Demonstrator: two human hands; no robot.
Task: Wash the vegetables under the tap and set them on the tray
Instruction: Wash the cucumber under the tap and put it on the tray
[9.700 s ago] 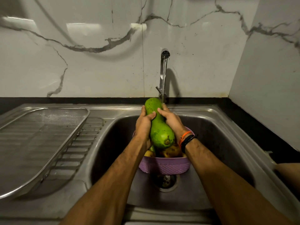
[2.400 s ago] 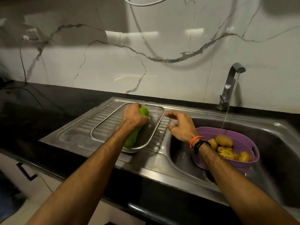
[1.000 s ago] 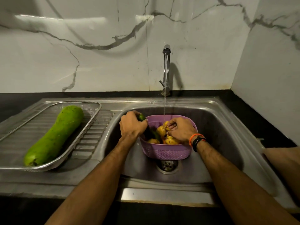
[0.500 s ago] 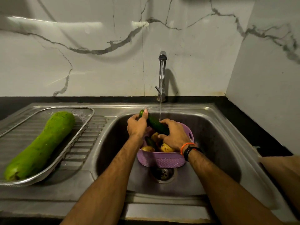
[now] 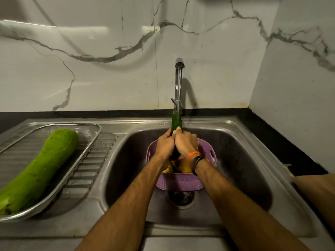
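Under the tap: cucumber, water hitting its far tip
Left hand: wrapped round it
Right hand: same, pressed against left
Below hands: purple basket
Far left: gourd on tray

gourd on tray, left of sink.

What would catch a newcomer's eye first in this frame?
Probably the big green gourd, lying diagonally in the steel tray on the drainboard at left. Next, at centre, the left hand and right hand clasped round a dark green cucumber, its tip under the running tap. Below them a purple basket of yellowish vegetables sits in the sink.
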